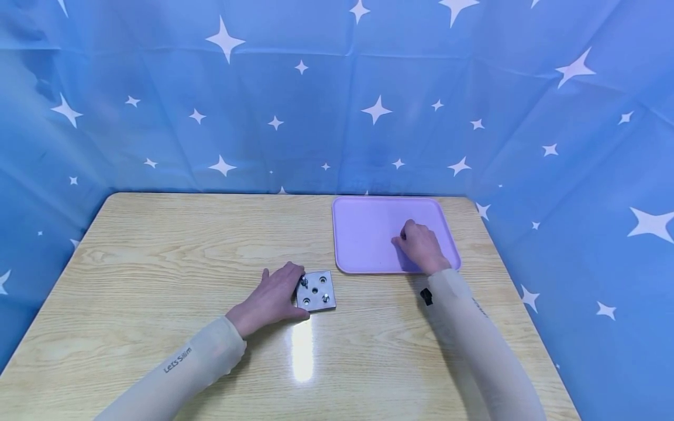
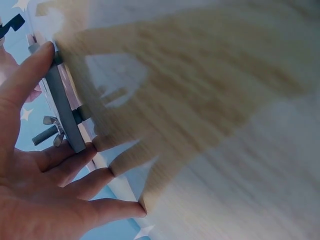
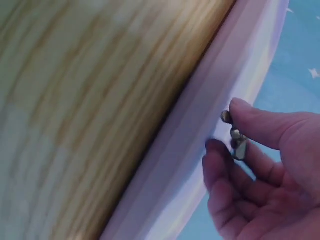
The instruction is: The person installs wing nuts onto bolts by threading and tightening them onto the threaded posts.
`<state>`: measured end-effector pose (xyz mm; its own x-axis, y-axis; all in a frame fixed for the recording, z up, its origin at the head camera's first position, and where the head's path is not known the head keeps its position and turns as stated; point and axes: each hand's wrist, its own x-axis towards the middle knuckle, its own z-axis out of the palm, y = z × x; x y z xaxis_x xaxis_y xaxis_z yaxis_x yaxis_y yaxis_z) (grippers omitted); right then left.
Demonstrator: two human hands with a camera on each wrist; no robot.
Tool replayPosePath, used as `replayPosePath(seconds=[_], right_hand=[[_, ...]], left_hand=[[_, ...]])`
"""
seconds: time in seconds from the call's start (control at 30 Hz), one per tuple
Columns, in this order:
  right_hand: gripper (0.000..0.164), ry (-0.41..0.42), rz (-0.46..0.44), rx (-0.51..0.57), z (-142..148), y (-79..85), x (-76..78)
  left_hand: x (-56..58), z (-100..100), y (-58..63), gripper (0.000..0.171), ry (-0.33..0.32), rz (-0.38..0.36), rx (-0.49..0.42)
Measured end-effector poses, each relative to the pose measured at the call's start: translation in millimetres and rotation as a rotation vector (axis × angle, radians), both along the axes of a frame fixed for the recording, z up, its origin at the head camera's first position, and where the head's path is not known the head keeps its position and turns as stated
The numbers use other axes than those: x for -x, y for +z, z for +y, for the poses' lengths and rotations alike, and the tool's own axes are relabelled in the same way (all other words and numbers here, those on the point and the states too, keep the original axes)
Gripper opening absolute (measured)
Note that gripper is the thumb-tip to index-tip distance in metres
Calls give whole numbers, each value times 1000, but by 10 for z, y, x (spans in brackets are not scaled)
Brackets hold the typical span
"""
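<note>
A square metal plate (image 1: 319, 304) with several holes lies on the table. My left hand (image 1: 274, 292) grips it from the left, thumb at the near edge and fingers at the far one. In the left wrist view, a wing nut (image 2: 58, 138) sits on a threaded bolt (image 2: 45, 135) that stands out of the plate, and a dark bolt head (image 2: 81, 114) shows on the underside. Over the tray my right hand (image 1: 420, 244) pinches a small loose wing nut (image 3: 240, 151) between thumb and fingers.
The purple tray (image 1: 363, 234) rests at the table's back right, beyond the plate. Wood-grain tabletop (image 1: 184, 245) runs left and in front of it. A blue curtain (image 1: 316, 117) with white stars hangs behind and along both sides.
</note>
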<state>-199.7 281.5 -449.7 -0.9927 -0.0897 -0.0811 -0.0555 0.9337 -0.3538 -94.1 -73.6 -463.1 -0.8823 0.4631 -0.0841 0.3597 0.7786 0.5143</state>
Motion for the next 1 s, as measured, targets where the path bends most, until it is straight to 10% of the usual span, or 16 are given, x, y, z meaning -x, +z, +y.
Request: replayPosePath(seconds=[0.63, 1.0], right_hand=[[21, 160, 220, 238, -277, 316, -379], [21, 315, 191, 229, -656, 356, -711]], left_hand=[[5, -3, 2, 90, -6, -16, 20], [-4, -6, 12, 89, -11, -6, 19]])
